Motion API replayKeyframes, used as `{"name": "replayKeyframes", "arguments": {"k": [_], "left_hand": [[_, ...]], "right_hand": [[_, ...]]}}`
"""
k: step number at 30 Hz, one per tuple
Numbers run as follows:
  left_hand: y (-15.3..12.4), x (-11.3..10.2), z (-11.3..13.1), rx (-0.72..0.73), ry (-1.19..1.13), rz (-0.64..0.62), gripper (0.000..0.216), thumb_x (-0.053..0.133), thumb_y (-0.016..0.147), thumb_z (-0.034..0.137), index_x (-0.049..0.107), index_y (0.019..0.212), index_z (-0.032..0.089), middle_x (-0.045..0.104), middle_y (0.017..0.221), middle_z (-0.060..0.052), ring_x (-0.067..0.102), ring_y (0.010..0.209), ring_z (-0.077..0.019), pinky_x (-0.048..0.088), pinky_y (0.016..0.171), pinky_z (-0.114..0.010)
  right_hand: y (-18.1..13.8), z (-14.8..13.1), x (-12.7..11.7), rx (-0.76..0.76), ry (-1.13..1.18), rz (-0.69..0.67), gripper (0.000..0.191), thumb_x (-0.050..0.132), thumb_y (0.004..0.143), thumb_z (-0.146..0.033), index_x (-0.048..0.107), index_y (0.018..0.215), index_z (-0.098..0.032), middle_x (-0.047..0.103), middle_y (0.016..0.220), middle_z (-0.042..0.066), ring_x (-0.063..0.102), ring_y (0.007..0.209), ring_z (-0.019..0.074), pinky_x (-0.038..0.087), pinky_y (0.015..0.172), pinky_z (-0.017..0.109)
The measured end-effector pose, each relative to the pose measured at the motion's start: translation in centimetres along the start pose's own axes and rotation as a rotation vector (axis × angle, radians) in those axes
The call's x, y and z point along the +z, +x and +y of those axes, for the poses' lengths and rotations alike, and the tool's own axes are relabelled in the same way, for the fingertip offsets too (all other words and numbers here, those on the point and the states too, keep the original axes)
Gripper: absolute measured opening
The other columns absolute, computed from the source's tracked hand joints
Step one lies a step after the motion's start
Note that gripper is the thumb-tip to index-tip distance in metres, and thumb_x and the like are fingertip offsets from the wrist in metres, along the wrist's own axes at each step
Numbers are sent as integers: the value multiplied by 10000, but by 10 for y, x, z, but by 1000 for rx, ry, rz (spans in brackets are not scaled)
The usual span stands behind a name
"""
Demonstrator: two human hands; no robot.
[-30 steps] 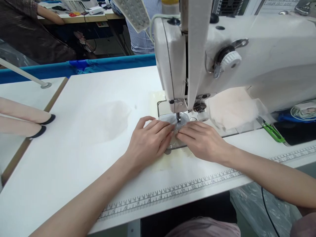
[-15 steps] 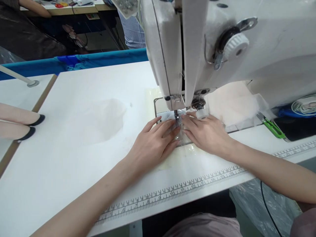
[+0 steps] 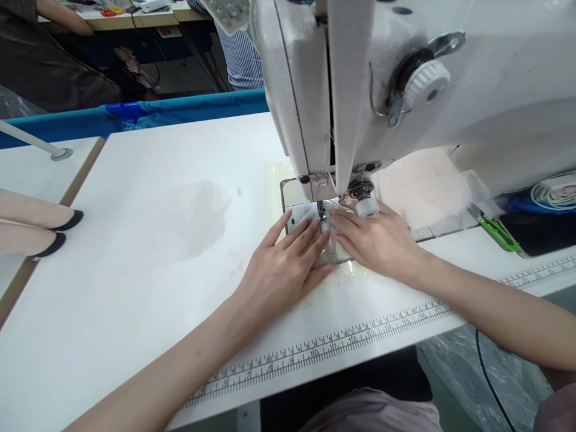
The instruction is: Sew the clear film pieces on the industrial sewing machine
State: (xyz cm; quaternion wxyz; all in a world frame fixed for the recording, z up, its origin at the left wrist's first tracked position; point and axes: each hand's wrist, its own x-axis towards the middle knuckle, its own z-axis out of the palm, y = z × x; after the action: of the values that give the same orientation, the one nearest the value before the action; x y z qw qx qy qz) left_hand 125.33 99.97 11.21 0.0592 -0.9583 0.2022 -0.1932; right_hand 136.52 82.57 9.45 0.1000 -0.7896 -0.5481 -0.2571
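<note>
My left hand [image 3: 279, 273] has crept forward; beside my right hand [image 3: 378, 243], its fingers lie flat and open, gripping nothing — pinning the sheer pale fabric [image 3: 332, 255] taut beneath the white metal sewing machine [image 3: 472, 90].

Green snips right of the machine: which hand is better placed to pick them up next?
Right, probably. The right hand lies on the sheer fabric right of the needle, nearer the green snips; the left hand would have to cross over it.
</note>
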Motion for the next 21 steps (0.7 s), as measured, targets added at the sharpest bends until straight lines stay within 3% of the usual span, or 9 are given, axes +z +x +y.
{"name": "replayKeyframes", "arguments": {"k": [9,15,21], "left_hand": [[0,2,0,-26,-25,20,482,456,958,449,603,1238,86,624,1260,-169,572,1213,-302,408,1085,-555],[0,4,0,-34,-16,26,535,455,950,485,589,1244,59,614,1267,-192,560,1226,-315,402,1084,-567],[-5,-4,-5,126,-32,111,569,564,876,537,624,1163,48,698,1138,-159,649,1093,-294,497,1012,-502]], "right_hand": [[-1,2,5,-19,23,27,278,504,942,-227,621,1155,-94,675,1177,87,560,1177,216,439,967,379],[-2,2,3,-66,40,104,238,503,931,-170,659,1102,-111,690,1134,91,622,1038,210,463,932,385],[-6,4,-5,-230,231,99,222,474,898,-88,693,900,-125,711,978,47,633,921,162,495,843,296]]}}
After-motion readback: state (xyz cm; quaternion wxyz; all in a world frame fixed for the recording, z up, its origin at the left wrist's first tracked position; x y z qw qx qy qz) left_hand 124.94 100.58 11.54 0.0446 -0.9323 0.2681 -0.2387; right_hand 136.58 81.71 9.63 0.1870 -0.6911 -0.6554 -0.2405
